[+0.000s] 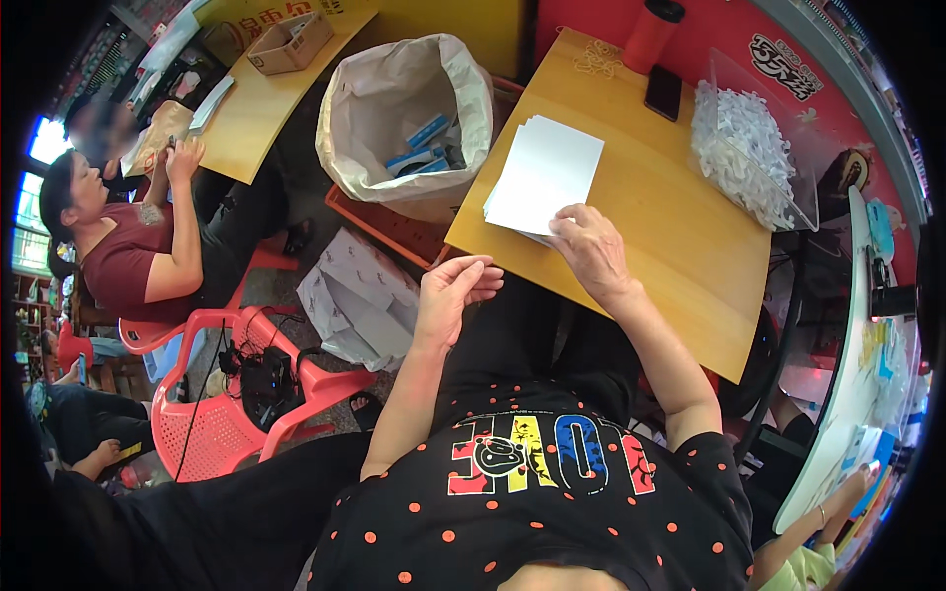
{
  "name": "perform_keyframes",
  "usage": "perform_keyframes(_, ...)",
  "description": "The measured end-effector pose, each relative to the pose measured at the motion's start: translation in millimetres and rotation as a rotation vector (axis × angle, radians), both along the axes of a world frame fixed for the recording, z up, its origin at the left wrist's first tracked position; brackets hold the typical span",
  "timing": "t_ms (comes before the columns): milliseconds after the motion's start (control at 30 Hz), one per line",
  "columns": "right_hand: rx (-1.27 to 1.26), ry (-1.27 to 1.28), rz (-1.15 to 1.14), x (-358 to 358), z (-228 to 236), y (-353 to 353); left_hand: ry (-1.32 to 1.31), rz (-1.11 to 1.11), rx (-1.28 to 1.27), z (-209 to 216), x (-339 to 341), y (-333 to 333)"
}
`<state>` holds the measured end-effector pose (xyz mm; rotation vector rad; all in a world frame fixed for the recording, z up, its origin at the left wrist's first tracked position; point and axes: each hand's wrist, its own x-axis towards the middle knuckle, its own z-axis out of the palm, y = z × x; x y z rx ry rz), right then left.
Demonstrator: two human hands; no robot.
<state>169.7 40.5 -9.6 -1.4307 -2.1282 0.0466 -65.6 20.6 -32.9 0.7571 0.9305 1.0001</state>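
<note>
A stack of white paper sheets (547, 175) lies near the left edge of the yellow wooden table (670, 276), its sheets slightly uneven. My right hand (593, 251) is at the near right corner of the stack, with thumb and fingers closed on the edge of the paper. How many sheets it pinches is hidden. Just off the table's near left edge, my left hand (455, 295) hangs in the air, apart from the stack. Its thumb rests against the bent fingers, and nothing shows between them.
A clear bin (744, 148) of small white pieces, a black phone (663, 93) and a red tumbler (650, 37) stand on the table. Left of it, a large white sack (340, 128) holds blue-and-white packets above an orange crate (394, 231). A pink chair (212, 414) and a seated person are farther left.
</note>
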Motion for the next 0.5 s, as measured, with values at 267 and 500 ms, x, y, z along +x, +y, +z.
perform_keyframes(267,0.156,0.212,0.185,-4,37,-44,-0.474,0.055,-0.149,19,10,28)
perform_keyframes(500,-0.255,0.665,0.229,-2,61,-72,-0.345,0.046,-0.044,17,4,24)
